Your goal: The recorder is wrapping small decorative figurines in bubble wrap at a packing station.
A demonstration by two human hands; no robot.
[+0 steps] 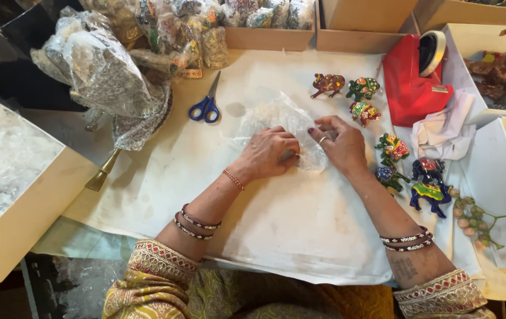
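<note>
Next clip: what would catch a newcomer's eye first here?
Probably the two hands at centre, the left hand and right hand, pressing a piece of bubble wrap on the white table cover. Next, the brightly painted animal figurines lined up to the right, with a red tape dispenser behind them and blue-handled scissors to the left.
</note>
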